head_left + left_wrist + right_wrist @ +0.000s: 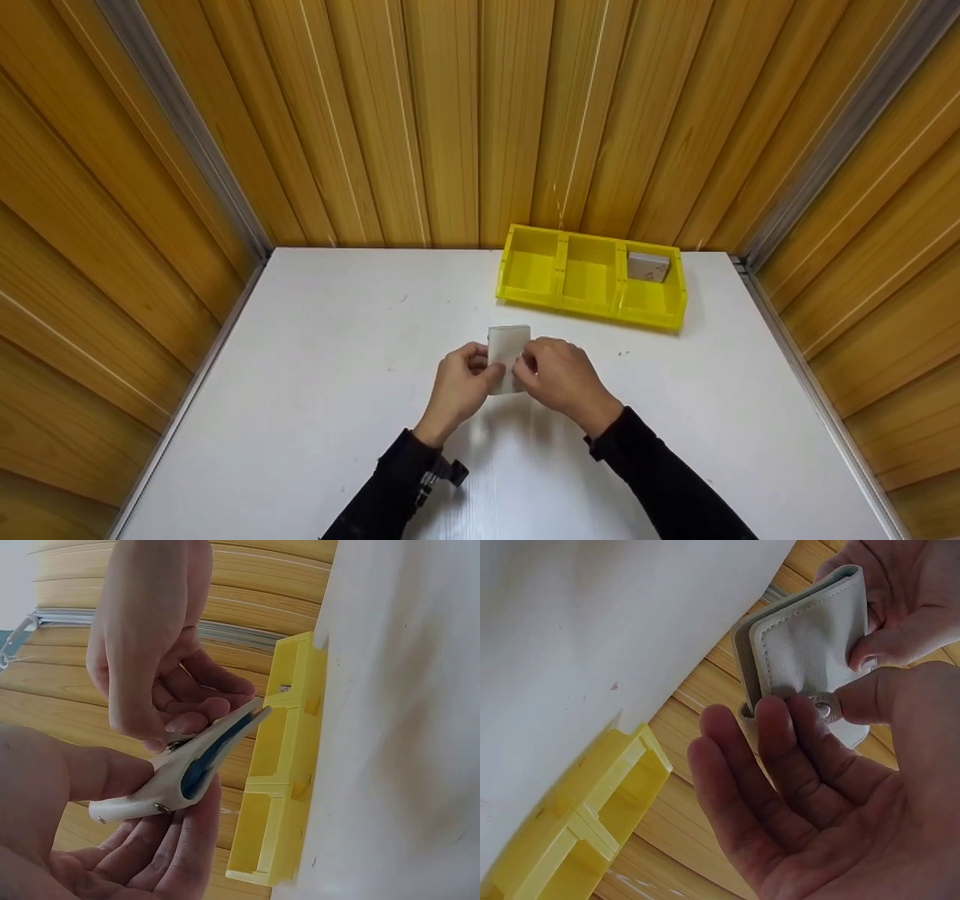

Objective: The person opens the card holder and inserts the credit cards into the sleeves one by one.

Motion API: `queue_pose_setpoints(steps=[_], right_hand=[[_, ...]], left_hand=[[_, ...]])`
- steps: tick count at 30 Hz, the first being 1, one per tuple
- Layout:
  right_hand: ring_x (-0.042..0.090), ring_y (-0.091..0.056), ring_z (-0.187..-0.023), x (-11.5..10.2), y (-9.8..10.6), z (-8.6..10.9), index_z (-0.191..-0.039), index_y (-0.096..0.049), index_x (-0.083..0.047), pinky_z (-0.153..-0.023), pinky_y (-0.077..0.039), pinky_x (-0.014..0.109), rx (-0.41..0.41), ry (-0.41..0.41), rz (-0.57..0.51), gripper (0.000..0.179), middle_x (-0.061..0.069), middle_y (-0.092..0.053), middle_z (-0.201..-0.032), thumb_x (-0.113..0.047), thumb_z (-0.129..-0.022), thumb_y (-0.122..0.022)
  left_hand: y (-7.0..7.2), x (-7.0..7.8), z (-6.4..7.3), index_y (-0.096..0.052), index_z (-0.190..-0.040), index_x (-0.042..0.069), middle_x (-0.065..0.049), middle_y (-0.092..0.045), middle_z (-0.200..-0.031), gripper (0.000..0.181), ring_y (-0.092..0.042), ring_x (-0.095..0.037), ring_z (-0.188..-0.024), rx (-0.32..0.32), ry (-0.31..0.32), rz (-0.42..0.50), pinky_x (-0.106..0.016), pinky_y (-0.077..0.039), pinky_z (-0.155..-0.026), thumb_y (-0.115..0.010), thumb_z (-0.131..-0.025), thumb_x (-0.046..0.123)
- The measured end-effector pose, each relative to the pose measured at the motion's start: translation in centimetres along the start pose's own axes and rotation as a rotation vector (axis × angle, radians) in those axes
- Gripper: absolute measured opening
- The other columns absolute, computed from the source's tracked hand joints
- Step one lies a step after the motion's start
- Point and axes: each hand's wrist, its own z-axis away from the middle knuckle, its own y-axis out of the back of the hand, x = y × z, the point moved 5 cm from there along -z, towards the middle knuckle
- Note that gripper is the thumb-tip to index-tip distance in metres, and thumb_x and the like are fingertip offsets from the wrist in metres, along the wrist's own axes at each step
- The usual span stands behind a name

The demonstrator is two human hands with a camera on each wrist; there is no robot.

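Note:
A small pale grey wallet (508,346) with stitched edges stands upright between both hands, above the white table. My left hand (459,384) grips its left side, thumb on the near face and fingers behind. With thumb and forefinger my right hand (564,376) pinches the strap with its metal snap (823,709), low on the wallet's face. The other right fingers stretch out past the wallet in the right wrist view. Blue lining (206,765) shows inside the folded wallet in the left wrist view.
A yellow bin (559,301) with three compartments stands at the back right of the white table (337,337). Its right compartment holds a small grey box-like item (647,267). Wood-panelled walls (442,120) enclose the table at the back and sides.

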Motion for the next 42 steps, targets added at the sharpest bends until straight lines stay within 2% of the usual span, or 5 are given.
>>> queue_pose_setpoints(steps=[8, 16, 26, 33, 42], right_hand=[[0.01, -0.053, -0.073, 0.9, -0.3, 0.2, -0.08, -0.063, -0.017, -0.068, -0.047, 0.029, 0.018, -0.003, -0.055, 0.023, -0.006, -0.057, -0.078, -0.021, -0.102, -0.068], [0.016, -0.075, -0.086, 1.6, 0.2, 0.1, -0.087, -0.074, -0.018, -0.08, -0.063, 0.035, 0.036, -0.027, -0.249, 0.019, -0.002, -0.073, -0.09, -0.02, -0.106, -0.07], [0.013, -0.076, -0.083, 3.5, -0.5, -0.2, -0.105, -0.079, -0.012, -0.077, -0.062, 0.036, -0.022, -0.141, -0.341, 0.014, 0.002, -0.083, -0.101, -0.018, -0.106, -0.066], [0.014, -0.076, -0.088, 3.4, -0.4, -0.3, -0.126, -0.08, -0.009, -0.076, -0.061, 0.032, 0.005, -0.108, -0.351, 0.027, 0.004, -0.083, -0.108, -0.013, -0.105, -0.064], [0.018, -0.08, -0.095, 3.5, -0.5, -0.5, -0.121, -0.083, -0.012, -0.085, -0.065, 0.032, -0.038, -0.111, -0.505, 0.021, 0.003, -0.083, -0.107, -0.018, -0.112, -0.065]], left_hand=[[0.6, -0.8, -0.3, -0.076, -0.112, -0.001, -0.015, -0.083, -0.098, 0.021, -0.08, -0.021, -0.09, -0.005, 0.022, 0.033, -0.031, -0.062, -0.078, -0.076, -0.096, 0.012], [1.3, -1.1, -0.6, -0.073, -0.122, -0.004, -0.021, -0.082, -0.111, 0.026, -0.081, -0.027, -0.101, -0.011, 0.053, 0.051, -0.037, -0.065, -0.084, -0.072, -0.1, 0.01], [1.6, -0.8, -0.5, -0.072, -0.123, -0.004, -0.022, -0.082, -0.114, 0.025, -0.081, -0.029, -0.103, -0.028, 0.052, 0.077, -0.041, -0.066, -0.087, -0.07, -0.101, 0.007], [1.3, -0.7, -0.4, -0.071, -0.123, -0.005, -0.022, -0.081, -0.115, 0.025, -0.08, -0.028, -0.104, -0.05, 0.041, 0.1, -0.04, -0.066, -0.087, -0.068, -0.101, 0.006], [1.0, -0.9, -0.3, -0.069, -0.128, -0.002, -0.021, -0.081, -0.12, 0.026, -0.078, -0.027, -0.107, -0.09, 0.052, 0.089, -0.039, -0.064, -0.088, -0.064, -0.104, 0.006]])
